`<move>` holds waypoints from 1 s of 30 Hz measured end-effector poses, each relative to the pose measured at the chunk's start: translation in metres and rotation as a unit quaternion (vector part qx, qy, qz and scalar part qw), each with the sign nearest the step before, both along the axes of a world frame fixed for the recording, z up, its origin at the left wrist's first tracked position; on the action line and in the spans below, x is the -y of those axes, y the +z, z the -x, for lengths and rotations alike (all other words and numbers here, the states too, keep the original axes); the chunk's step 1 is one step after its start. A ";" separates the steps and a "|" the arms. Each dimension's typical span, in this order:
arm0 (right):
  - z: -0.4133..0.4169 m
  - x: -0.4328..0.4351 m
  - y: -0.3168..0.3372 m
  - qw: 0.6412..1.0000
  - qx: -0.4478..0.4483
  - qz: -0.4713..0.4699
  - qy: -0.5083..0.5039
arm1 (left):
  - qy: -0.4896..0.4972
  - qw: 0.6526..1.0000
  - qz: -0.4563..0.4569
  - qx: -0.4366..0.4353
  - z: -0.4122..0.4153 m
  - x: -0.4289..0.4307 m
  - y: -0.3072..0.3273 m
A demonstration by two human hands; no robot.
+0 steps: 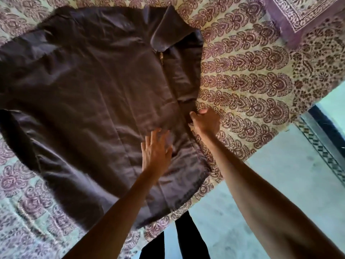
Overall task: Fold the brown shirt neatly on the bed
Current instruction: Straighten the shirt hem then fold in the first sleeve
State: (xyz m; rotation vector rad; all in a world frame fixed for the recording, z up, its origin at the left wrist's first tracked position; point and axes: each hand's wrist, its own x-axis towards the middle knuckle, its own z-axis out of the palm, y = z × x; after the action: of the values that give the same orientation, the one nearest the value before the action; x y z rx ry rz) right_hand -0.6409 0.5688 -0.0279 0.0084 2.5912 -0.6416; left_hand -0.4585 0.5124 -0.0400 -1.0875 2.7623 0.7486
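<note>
The brown shirt lies spread out across the bed, its collar toward the top of the view and its hem near the bed's front edge. One sleeve lies folded over along the shirt's right side. My left hand rests flat on the lower right part of the shirt, fingers apart. My right hand is at the shirt's right edge, fingers pinched on the fabric of the folded side.
The bed carries a cream sheet printed with maroon motifs. A purple patterned pillow lies at the top right corner. Pale floor runs to the right of the bed. My dark trouser legs stand against the bed's edge.
</note>
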 end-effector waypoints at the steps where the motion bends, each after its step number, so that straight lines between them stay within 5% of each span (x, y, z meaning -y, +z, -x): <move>1: 0.009 0.005 0.002 1.000 0.004 -0.011 0.019 | -0.001 1.000 0.004 0.010 0.003 0.001 -0.001; 9: 0.064 -0.045 0.030 0.990 -0.112 0.041 -0.071 | -0.030 0.996 0.033 0.076 0.015 -0.003 0.007; 13: 0.019 -0.073 0.019 0.993 0.024 0.019 0.112 | -0.087 0.990 0.066 0.093 0.014 -0.012 0.010; 16: -0.028 -0.081 0.017 0.956 0.139 -0.028 0.256 | -0.131 0.985 0.059 0.093 0.008 -0.025 0.009; 24: -0.065 -0.129 0.028 0.955 0.118 -0.160 0.220 | -0.302 0.951 0.034 0.049 -0.041 -0.080 0.003; 27: -0.069 -0.144 0.030 0.956 0.071 -0.186 0.214 | -0.177 0.983 0.010 0.037 -0.053 -0.085 0.009; 30: -0.081 -0.152 0.026 0.946 -0.082 -0.141 0.280 | -0.033 0.997 -0.050 0.042 -0.067 -0.097 0.016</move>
State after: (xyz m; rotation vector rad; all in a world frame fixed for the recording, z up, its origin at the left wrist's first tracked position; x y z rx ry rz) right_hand -0.5604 0.7204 -0.0018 -0.6887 2.6321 -0.0633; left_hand -0.3917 0.6094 -0.0241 -0.9818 2.6446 0.8042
